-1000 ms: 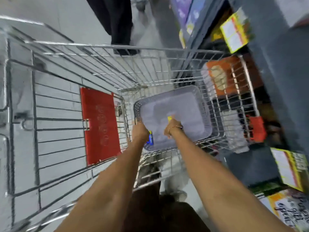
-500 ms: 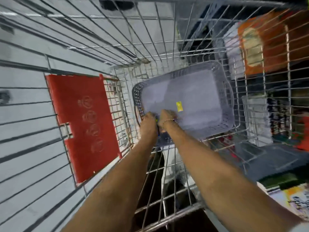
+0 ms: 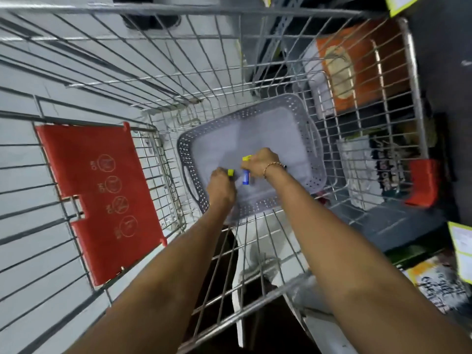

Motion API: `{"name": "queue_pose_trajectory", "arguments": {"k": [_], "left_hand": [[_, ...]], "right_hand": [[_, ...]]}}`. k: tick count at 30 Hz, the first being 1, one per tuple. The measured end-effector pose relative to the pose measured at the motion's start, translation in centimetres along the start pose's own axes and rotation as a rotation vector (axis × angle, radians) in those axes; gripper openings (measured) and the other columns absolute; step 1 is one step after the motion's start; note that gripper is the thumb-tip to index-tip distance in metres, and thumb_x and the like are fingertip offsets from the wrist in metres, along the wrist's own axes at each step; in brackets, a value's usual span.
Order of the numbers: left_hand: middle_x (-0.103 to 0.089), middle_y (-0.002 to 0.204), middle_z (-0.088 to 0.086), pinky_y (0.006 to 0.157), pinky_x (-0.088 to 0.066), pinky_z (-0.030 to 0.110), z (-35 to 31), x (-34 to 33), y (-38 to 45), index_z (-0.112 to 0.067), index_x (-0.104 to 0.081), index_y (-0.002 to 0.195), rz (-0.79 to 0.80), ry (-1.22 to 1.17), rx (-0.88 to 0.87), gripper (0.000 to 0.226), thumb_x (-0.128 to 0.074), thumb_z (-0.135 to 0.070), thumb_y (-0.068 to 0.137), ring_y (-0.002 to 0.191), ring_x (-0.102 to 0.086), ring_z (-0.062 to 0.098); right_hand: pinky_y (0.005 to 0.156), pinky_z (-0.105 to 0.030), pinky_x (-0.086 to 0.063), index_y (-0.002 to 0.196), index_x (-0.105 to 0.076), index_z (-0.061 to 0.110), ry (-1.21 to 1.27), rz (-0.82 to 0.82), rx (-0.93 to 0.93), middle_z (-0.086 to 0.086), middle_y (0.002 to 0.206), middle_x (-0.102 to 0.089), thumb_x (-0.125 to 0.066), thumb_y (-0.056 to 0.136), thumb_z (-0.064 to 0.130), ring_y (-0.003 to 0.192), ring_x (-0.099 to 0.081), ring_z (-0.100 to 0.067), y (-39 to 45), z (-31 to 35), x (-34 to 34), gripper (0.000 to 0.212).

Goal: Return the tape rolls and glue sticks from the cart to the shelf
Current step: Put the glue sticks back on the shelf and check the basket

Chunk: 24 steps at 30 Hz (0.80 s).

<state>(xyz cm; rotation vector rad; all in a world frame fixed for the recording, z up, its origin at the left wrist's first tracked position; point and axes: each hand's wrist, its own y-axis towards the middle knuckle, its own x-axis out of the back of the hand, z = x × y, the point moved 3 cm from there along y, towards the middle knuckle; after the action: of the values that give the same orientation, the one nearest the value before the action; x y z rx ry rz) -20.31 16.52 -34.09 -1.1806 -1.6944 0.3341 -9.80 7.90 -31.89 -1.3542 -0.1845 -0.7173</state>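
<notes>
Both my hands reach down into a grey perforated plastic basket [image 3: 190, 149] that sits on the floor of the wire cart [image 3: 194, 11]. My left hand [image 3: 221, 187] is closed around a glue stick [image 3: 230, 172]; only its yellow end shows past the fingers. My right hand [image 3: 261, 162], with a thin bracelet on its wrist, grips another glue stick [image 3: 245, 178] that has a blue body and a yellow cap. The two hands are close together over the basket's near left part. I see no tape rolls, and the bare part of the basket bottom looks empty.
The cart's red fold-down seat flap [image 3: 102, 200] hangs on the left. Beyond the cart's right wall is shelving with an orange package [image 3: 357, 67], dark goods and yellow price tags [image 3: 459, 249]. Another person's dark shoe [image 3: 150, 20] stands past the cart's far end.
The view has tipped further down into the cart. My hands, pressed together half a second ago, have drawn slightly apart, and the blue stick and yellow caps show again.
</notes>
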Motion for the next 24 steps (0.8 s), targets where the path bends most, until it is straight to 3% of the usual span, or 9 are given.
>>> {"name": "queue_pose_trajectory", "arguments": {"k": [2, 5, 8, 10, 12, 15, 18, 21, 24], "left_hand": [[-0.071, 0.098, 0.023, 0.079, -0.05, 0.041, -2.8, 1.2, -0.7, -0.001, -0.064, 0.097, -0.013, -0.065, -0.062, 0.019, -0.063, -0.015, 0.085, 0.093, -0.066, 0.036], [-0.072, 0.098, 0.021, 0.085, -0.055, 0.043, -7.9, 3.4, -2.8, -0.004, -0.065, 0.104, -0.019, -0.273, -0.182, 0.025, -0.067, -0.017, 0.082, 0.09, -0.069, 0.033], [-0.073, 0.1, 0.019, 0.086, -0.054, 0.033, -13.6, 4.7, -7.0, -0.004, -0.068, 0.104, -0.027, -0.369, -0.34, 0.032, -0.064, -0.023, 0.077, 0.09, -0.07, 0.027], [-0.073, 0.102, 0.017, 0.086, -0.054, 0.036, -17.1, 4.7, -11.6, -0.007, -0.07, 0.103, 0.007, -0.417, -0.446, 0.029, -0.065, -0.021, 0.078, 0.096, -0.07, 0.027], [-0.076, 0.093, 0.005, 0.083, -0.057, 0.04, -20.0, 3.5, -17.3, -0.017, -0.072, 0.095, 0.1, -0.446, -0.586, 0.019, -0.064, -0.021, 0.078, 0.09, -0.071, 0.022], [-0.074, 0.078, -0.016, 0.076, -0.056, 0.028, -22.0, 0.0, -24.8, -0.03, -0.07, 0.087, 0.352, -0.518, -0.727, 0.014, -0.065, -0.018, 0.081, 0.075, -0.068, 0.004], [-0.074, 0.081, -0.013, 0.076, -0.056, 0.026, -23.2, -5.0, -31.8, -0.034, -0.07, 0.093, 0.488, -0.51, -0.827, 0.023, -0.07, -0.016, 0.08, 0.074, -0.067, 0.006], [-0.071, 0.082, -0.006, 0.073, -0.055, 0.021, -24.3, -10.7, -39.2, -0.021, -0.068, 0.107, 0.587, -0.406, -0.931, 0.029, -0.073, -0.01, 0.08, 0.071, -0.066, 0.002], [-0.07, 0.084, -0.001, 0.075, -0.058, 0.025, -24.7, -16.6, -46.7, -0.018, -0.067, 0.107, 0.733, -0.283, -1.061, 0.029, -0.074, -0.011, 0.079, 0.07, -0.065, 0.0]], "right_hand": [[0.059, -0.02, -0.052, 0.06, -0.065, 0.008, 0.122, -0.014, 0.038, -0.016, 0.076, -0.065, -0.066, 0.076, 0.029, 0.078, -0.065, -0.026, -1.0, -0.4, 2.2, 0.027], [0.064, -0.04, -0.052, 0.044, -0.048, 0.015, 0.37, -0.112, 0.125, -0.011, 0.058, -0.052, -0.066, 0.077, 0.016, 0.064, -0.056, -0.023, -3.8, -1.2, 6.5, 0.038], [0.054, -0.023, -0.046, 0.058, -0.052, 0.017, 0.68, -0.214, 0.25, 0.0, 0.057, -0.051, -0.063, 0.086, 0.004, 0.05, -0.053, -0.006, -10.0, -3.3, 11.4, 0.033], [0.047, -0.006, -0.044, 0.081, -0.059, 0.01, 0.827, -0.297, 0.329, 0.003, 0.064, -0.055, -0.061, 0.088, 0.002, 0.04, -0.054, 0.009, -15.6, -6.6, 13.9, 0.011], [0.051, -0.002, -0.047, 0.105, -0.06, 0.003, 0.968, -0.386, 0.353, 0.003, 0.071, -0.06, -0.059, 0.089, 0.002, 0.044, -0.057, 0.014, -20.9, -11.7, 15.4, 0.016], [0.062, -0.016, -0.056, 0.096, -0.063, 0.011, 1.252, -0.47, 0.313, 0.005, 0.071, -0.071, -0.058, 0.09, 0.004, 0.055, -0.065, 0.007, -28.0, -19.8, 15.8, 0.011], [0.063, -0.015, -0.059, 0.096, -0.064, 0.014, 1.411, -0.571, 0.307, 0.012, 0.065, -0.074, -0.058, 0.088, -0.002, 0.06, -0.069, 0.002, -35.1, -27.8, 15.0, 0.019], [0.062, -0.014, -0.058, 0.093, -0.066, 0.015, 1.453, -0.683, 0.327, 0.009, 0.069, -0.076, -0.059, 0.086, -0.007, 0.065, -0.071, -0.001, -41.1, -35.0, 14.0, 0.024], [0.058, -0.011, -0.056, 0.087, -0.062, 0.017, 1.487, -0.961, 0.263, 0.011, 0.06, -0.074, -0.06, 0.084, -0.01, 0.058, -0.068, 0.002, -45.4, -42.5, 13.3, 0.027]]}}
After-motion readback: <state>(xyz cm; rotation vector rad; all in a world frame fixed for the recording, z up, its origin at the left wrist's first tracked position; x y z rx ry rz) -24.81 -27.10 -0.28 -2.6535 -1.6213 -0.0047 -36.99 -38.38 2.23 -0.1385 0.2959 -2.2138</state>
